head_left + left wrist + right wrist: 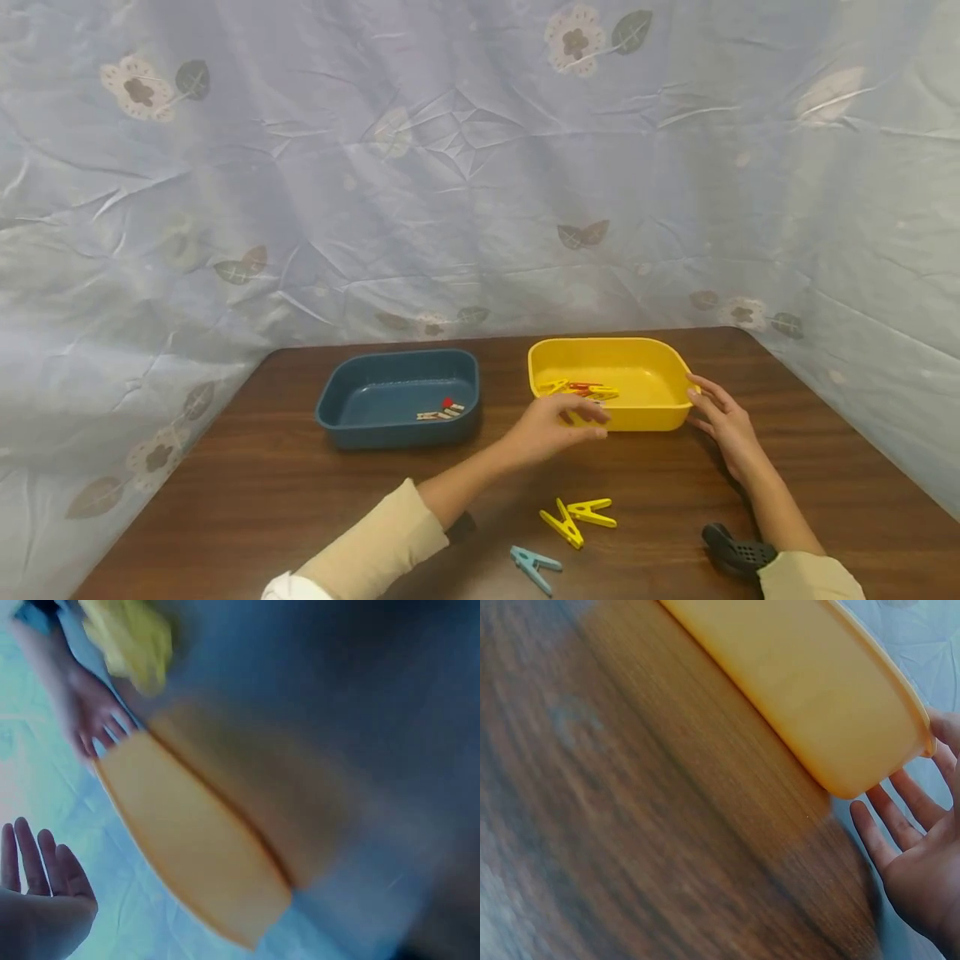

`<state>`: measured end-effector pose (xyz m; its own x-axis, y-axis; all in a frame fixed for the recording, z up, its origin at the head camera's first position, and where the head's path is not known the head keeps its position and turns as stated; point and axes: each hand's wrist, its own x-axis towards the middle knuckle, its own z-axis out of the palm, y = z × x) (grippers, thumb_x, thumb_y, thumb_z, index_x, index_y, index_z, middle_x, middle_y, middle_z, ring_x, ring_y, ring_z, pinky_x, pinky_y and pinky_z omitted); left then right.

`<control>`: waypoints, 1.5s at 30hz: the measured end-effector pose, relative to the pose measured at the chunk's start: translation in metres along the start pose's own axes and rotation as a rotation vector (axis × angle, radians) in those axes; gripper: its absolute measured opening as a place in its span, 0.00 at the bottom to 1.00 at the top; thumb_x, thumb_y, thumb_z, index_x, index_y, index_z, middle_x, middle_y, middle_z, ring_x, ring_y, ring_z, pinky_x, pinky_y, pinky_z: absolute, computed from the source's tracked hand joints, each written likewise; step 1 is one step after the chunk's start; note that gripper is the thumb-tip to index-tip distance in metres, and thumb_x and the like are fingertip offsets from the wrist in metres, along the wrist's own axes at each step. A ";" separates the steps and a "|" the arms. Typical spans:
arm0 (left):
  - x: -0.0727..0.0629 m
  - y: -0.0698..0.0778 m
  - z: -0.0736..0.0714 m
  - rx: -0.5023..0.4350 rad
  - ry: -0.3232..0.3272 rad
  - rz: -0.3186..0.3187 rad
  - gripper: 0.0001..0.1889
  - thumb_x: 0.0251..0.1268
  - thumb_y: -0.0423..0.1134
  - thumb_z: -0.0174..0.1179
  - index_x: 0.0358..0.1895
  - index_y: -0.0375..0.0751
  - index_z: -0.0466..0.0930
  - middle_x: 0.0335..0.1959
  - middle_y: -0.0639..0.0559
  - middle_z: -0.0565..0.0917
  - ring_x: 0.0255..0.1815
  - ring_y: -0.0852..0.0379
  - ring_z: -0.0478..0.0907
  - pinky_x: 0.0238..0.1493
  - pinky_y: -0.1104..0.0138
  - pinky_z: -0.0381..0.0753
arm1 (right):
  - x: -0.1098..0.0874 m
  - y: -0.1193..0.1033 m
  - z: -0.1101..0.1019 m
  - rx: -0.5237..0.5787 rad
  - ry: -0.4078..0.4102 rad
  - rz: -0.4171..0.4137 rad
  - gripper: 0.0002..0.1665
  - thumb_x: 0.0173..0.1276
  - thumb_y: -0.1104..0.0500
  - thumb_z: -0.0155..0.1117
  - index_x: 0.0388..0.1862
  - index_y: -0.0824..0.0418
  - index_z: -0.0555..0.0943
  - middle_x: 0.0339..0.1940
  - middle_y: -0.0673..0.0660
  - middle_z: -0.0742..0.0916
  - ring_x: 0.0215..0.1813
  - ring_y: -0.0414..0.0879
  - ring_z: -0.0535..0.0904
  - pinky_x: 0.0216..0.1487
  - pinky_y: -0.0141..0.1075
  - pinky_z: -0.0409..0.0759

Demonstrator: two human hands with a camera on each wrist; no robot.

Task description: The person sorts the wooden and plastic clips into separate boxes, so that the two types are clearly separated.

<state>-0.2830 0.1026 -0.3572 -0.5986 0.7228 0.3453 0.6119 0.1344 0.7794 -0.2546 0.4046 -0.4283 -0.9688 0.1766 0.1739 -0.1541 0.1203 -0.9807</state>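
The yellow tub [647, 418] stands at the back right of the table, holding several yellow and red clothespins [581, 389]. In the head view my left hand [564, 419] is at its front left, with fingers extended and nothing in them. The left wrist view shows that hand [46, 889] apart from the tub. At the tub's right end, my right hand [726, 423] touches the rim with its fingers fairly straight. In the right wrist view the thumb is at the rim, and the other fingers [900, 817] spread along the outside wall.
A dark blue tub [397, 437] with several wooden clothespins [440, 412] and a small red piece stands at the back left. Nearer the front lie two yellow clothespins [562, 525] [592, 512] and a light blue one [535, 567]. A patterned curtain [465, 208] hangs behind the table.
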 end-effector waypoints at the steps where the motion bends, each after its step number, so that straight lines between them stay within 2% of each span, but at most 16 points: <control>1: -0.011 0.001 0.000 -0.076 -0.003 -0.055 0.11 0.59 0.40 0.63 0.44 0.42 0.83 0.41 0.60 0.82 0.42 0.67 0.75 0.43 0.72 0.73 | 0.000 0.000 0.001 -0.009 0.000 0.003 0.31 0.71 0.50 0.51 0.70 0.58 0.60 0.62 0.61 0.64 0.51 0.37 0.72 0.45 0.28 0.75; 5: -0.044 -0.001 0.004 -0.404 0.035 -0.243 0.12 0.61 0.38 0.60 0.46 0.38 0.81 0.42 0.51 0.83 0.44 0.59 0.78 0.46 0.62 0.75 | 0.001 0.000 0.003 -0.054 -0.004 0.004 0.32 0.71 0.48 0.50 0.70 0.58 0.59 0.64 0.65 0.62 0.53 0.39 0.71 0.45 0.28 0.74; 8: -0.057 -0.007 0.004 -0.533 0.070 -0.319 0.13 0.62 0.37 0.59 0.48 0.36 0.80 0.44 0.45 0.82 0.44 0.54 0.78 0.47 0.58 0.75 | 0.001 -0.001 0.003 -0.067 -0.008 0.002 0.33 0.72 0.48 0.49 0.71 0.58 0.58 0.65 0.66 0.61 0.54 0.39 0.71 0.46 0.28 0.74; 9: -0.060 -0.009 0.004 -0.524 0.067 -0.324 0.13 0.61 0.37 0.60 0.47 0.36 0.81 0.44 0.45 0.82 0.44 0.54 0.78 0.46 0.59 0.75 | 0.002 -0.002 0.003 -0.065 -0.010 0.000 0.33 0.72 0.48 0.49 0.71 0.58 0.58 0.65 0.66 0.61 0.54 0.39 0.71 0.46 0.28 0.74; 11: -0.064 -0.016 0.001 -0.435 0.023 -0.305 0.12 0.60 0.36 0.61 0.47 0.38 0.81 0.42 0.46 0.83 0.42 0.55 0.78 0.44 0.63 0.75 | 0.002 -0.002 0.003 -0.057 -0.011 0.000 0.32 0.72 0.48 0.49 0.71 0.58 0.58 0.66 0.65 0.61 0.54 0.39 0.70 0.46 0.28 0.74; 15: -0.069 -0.030 -0.004 -0.195 -0.149 -0.209 0.12 0.58 0.35 0.63 0.46 0.41 0.81 0.41 0.53 0.83 0.41 0.61 0.77 0.41 0.71 0.75 | 0.003 -0.002 0.001 -0.034 -0.009 -0.006 0.32 0.72 0.49 0.50 0.70 0.58 0.58 0.66 0.64 0.61 0.54 0.40 0.70 0.46 0.28 0.74; 18: -0.070 -0.038 -0.007 -0.097 -0.300 -0.158 0.15 0.57 0.35 0.64 0.49 0.41 0.80 0.44 0.58 0.81 0.43 0.66 0.75 0.43 0.73 0.74 | 0.002 -0.003 0.001 -0.040 -0.006 -0.008 0.32 0.72 0.49 0.49 0.70 0.58 0.58 0.65 0.64 0.61 0.54 0.41 0.70 0.46 0.28 0.74; 21: -0.070 -0.041 -0.006 -0.008 -0.385 -0.117 0.17 0.55 0.35 0.65 0.50 0.42 0.79 0.45 0.62 0.80 0.44 0.69 0.73 0.43 0.75 0.73 | 0.001 -0.002 0.000 -0.055 -0.005 -0.011 0.33 0.72 0.48 0.49 0.71 0.59 0.58 0.65 0.64 0.61 0.55 0.42 0.69 0.46 0.28 0.74; 25: -0.071 -0.043 -0.005 0.118 -0.386 -0.070 0.18 0.52 0.33 0.68 0.49 0.45 0.80 0.43 0.64 0.78 0.42 0.70 0.72 0.42 0.76 0.72 | 0.000 -0.001 0.000 -0.072 0.013 0.001 0.33 0.71 0.47 0.49 0.71 0.58 0.58 0.63 0.60 0.63 0.55 0.43 0.69 0.46 0.28 0.74; 29: -0.072 -0.045 -0.005 0.175 -0.352 -0.063 0.19 0.49 0.32 0.69 0.48 0.46 0.81 0.41 0.64 0.79 0.38 0.71 0.71 0.40 0.76 0.70 | 0.000 0.000 0.000 -0.063 0.021 0.012 0.33 0.71 0.47 0.50 0.71 0.57 0.59 0.61 0.55 0.65 0.54 0.41 0.69 0.45 0.27 0.74; 31: -0.073 -0.045 -0.005 0.188 -0.350 -0.069 0.19 0.48 0.33 0.70 0.47 0.46 0.81 0.39 0.65 0.78 0.36 0.70 0.71 0.39 0.76 0.70 | 0.000 0.000 0.000 -0.047 0.019 0.011 0.32 0.71 0.48 0.50 0.70 0.57 0.59 0.60 0.54 0.66 0.53 0.39 0.70 0.45 0.27 0.74; 38: -0.074 -0.043 -0.005 0.217 -0.371 -0.136 0.16 0.46 0.37 0.71 0.43 0.48 0.82 0.32 0.65 0.73 0.33 0.71 0.69 0.35 0.76 0.70 | -0.001 0.001 0.000 -0.058 -0.004 -0.005 0.32 0.72 0.49 0.49 0.71 0.58 0.58 0.64 0.63 0.63 0.53 0.37 0.70 0.45 0.27 0.74; 45: -0.075 -0.039 -0.008 0.155 -0.360 -0.163 0.16 0.48 0.36 0.70 0.43 0.46 0.83 0.32 0.65 0.77 0.32 0.70 0.71 0.34 0.76 0.71 | -0.002 0.001 0.001 -0.044 -0.007 -0.003 0.32 0.72 0.49 0.49 0.71 0.57 0.58 0.64 0.64 0.62 0.53 0.38 0.70 0.45 0.27 0.74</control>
<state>-0.2665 0.0375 -0.4091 -0.4923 0.8704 -0.0021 0.6108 0.3472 0.7116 -0.2534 0.4039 -0.4299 -0.9695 0.1698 0.1765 -0.1488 0.1640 -0.9752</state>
